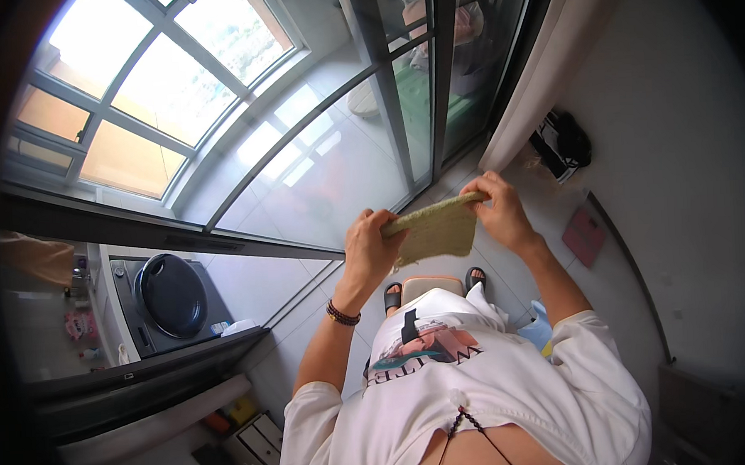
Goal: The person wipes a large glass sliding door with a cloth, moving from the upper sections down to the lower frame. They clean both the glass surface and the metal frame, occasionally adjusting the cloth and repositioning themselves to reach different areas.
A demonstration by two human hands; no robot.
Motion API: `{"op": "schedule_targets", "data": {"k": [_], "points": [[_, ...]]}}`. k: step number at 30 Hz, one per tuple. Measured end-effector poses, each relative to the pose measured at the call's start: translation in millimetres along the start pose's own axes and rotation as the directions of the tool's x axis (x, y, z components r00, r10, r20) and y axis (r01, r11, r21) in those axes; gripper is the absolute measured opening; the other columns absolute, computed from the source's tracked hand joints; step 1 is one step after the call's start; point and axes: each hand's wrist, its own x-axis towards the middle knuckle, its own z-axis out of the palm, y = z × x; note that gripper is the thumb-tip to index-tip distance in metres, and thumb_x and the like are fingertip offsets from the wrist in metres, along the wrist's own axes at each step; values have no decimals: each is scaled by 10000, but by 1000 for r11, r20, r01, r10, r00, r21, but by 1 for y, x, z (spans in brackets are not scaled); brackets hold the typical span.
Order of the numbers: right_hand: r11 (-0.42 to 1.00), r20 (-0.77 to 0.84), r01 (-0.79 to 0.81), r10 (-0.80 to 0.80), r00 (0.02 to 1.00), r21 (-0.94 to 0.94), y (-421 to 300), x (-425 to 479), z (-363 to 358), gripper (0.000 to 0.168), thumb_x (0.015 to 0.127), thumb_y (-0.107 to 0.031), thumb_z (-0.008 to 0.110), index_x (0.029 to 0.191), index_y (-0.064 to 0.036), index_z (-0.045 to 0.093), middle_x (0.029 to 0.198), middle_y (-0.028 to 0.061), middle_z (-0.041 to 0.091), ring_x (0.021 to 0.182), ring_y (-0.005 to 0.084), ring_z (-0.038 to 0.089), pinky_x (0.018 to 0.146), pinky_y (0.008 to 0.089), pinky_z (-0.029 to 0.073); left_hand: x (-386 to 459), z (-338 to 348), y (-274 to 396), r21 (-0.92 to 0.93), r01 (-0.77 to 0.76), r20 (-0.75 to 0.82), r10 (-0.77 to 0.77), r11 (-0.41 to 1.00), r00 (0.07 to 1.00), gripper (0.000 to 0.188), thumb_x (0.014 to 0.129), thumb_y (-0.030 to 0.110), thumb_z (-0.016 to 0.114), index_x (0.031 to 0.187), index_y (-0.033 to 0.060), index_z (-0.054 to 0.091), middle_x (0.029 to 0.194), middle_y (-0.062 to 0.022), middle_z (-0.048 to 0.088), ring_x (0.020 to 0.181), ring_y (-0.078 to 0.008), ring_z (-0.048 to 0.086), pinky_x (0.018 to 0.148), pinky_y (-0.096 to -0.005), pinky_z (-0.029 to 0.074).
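Observation:
A folded yellow-green cloth [438,233] is stretched between my two hands, in front of the sliding glass door. My left hand [372,245] pinches its left top corner, with the thumb lying along the near face. At the other end, my right hand [497,209] grips the right top corner between thumb and fingers. The cloth's thick folded edge runs between them, and its lower part hangs down with a slightly frayed rim. Below the cloth, a cushioned stool [434,284] with an orange edge shows between my sandalled feet.
Framed glass panels [320,166] stand ahead. A dark washing machine [171,297] is beyond the door opening at left. A pale curtain [540,69] hangs at right, near a black bag [565,140]. A pink flat panel [585,237] and a light blue item [535,325] lie at right.

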Motion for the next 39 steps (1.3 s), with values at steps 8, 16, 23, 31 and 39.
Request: {"op": "schedule_targets", "data": {"k": [8,16,23,31,39], "points": [[974,-153,210,-220,963,-81,-56,48,-52,155,772,58,620,892,-41,622,853,38,565,749,116,524,688,255,432,48,-47,51,-103,-201,-249,170,974,953,213,683,61,744,871,32,649,750,-102,573,663,-246,573,625,-329,467],[952,-307,277,-305,901,-135,-78,88,-82,98,808,33,595,883,-27,615,848,29,515,741,115,535,670,245,442,87,-74,77,21,-363,-271,355,932,895,172,765,127,693,847,7,602,837,-106,554,639,-225,562,583,-325,459],[61,-288,284,333,898,957,2,34,11,356,945,-293,429,1231,-81,435,1146,82,507,1053,169,501,889,350,428,68,-14,145,200,-617,-220,648,761,729,175,709,75,609,845,105,504,746,-62,494,638,-247,559,618,-349,432],[-335,171,-120,128,977,935,-11,55,74,421,925,-363,439,1258,-105,427,1187,70,500,1100,188,484,923,371,406,61,3,107,258,-522,-242,577,813,780,214,667,66,609,854,69,505,755,-53,500,665,-231,555,667,-335,431],[-340,169,-140,58,984,930,-25,57,103,487,905,-433,450,1284,-130,419,1228,57,494,1147,208,467,958,393,384,50,-17,80,382,-539,-2,584,751,812,236,740,115,609,969,89,559,865,-42,537,781,-206,571,701,-328,440]]}}
